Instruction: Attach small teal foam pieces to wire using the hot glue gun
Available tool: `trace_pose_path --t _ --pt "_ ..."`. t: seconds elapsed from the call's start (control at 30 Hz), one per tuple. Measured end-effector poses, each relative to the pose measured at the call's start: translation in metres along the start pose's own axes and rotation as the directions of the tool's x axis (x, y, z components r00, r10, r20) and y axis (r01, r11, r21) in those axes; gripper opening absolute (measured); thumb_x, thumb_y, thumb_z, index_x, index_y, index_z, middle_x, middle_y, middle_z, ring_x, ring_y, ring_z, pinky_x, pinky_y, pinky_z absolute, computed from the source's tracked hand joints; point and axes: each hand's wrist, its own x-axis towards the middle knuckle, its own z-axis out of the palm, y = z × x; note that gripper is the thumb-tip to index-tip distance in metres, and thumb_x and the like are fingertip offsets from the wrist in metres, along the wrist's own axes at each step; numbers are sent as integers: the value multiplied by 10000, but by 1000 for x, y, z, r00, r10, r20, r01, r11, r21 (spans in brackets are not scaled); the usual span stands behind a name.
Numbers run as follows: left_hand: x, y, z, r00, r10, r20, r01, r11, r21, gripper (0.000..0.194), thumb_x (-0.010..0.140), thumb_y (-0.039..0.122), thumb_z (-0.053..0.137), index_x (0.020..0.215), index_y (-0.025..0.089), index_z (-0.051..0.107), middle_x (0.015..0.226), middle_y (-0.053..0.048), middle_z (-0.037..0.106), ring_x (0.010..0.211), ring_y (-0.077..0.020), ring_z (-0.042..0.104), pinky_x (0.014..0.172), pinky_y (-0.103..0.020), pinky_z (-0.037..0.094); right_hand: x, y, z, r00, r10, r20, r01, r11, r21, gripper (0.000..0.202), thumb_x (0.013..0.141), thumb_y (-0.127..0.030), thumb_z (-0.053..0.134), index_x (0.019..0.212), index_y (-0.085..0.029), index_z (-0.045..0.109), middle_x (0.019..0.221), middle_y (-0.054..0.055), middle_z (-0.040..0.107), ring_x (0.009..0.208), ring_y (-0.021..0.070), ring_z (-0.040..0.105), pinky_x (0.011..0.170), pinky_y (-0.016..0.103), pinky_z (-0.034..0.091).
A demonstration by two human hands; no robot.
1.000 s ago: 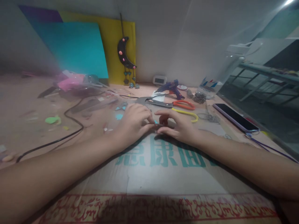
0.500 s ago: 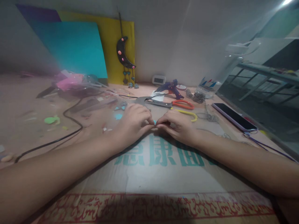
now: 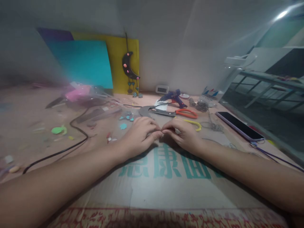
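Note:
My left hand (image 3: 144, 134) and my right hand (image 3: 181, 134) meet fingertip to fingertip above a cardboard sheet (image 3: 152, 194) printed with green characters. Both are closed in a pinch. Whatever lies between the fingertips is now covered by them; a tiny light-blue piece showed there a moment before. Left of my left hand lie a flat light-blue scalloped piece (image 3: 123, 126) and a cluster of small grey and blue pieces (image 3: 127, 116). Just beyond the hands rest pliers or snips with orange handles (image 3: 186, 113) and a yellow curved handle (image 3: 193, 124).
A purple glue gun (image 3: 174, 97) and a small white digital display (image 3: 162, 89) stand by the wall. A dark crescent ornament (image 3: 128, 66) hangs before yellow and blue sheets (image 3: 83, 65). A phone (image 3: 239, 126) lies right; a black cord (image 3: 57, 153) runs left, among scraps.
The camera view has tilted, so the scene sits lower. My fingertips have drawn together, and the light-blue piece between them no longer shows.

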Motion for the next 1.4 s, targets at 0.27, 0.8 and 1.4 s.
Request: trace_pose_path --t 0.27,0.8,1.4 --pt "1 1 -2 1000 -7 25 9 997 -76 242 973 316 480 916 188 677 979 -46 664 989 -193 561 903 -358 400 -2 0 1 1000 -13 19 13 1000 9 231 963 -326 544 842 -173 668 711 32 676 641 133 569 649 265 427" --pt "2 3 -3 996 -56 -73 55 998 -20 129 891 272 636 806 207 708 881 -21 706 901 -191 596 854 -369 382 -2 1 1 999 12 52 -13 1000 9 240 959 -348 549 851 -173 672 718 37 676 655 139 572 667 275 422" --pt "-1 -1 1 984 -100 -145 89 993 -79 140 834 275 714 734 195 658 862 -10 676 904 -183 582 846 -352 384 -1 -2 1 996 9 84 -12 999 44 243 917 -416 602 956 -187 673 742 30 653 664 147 550 642 272 406"
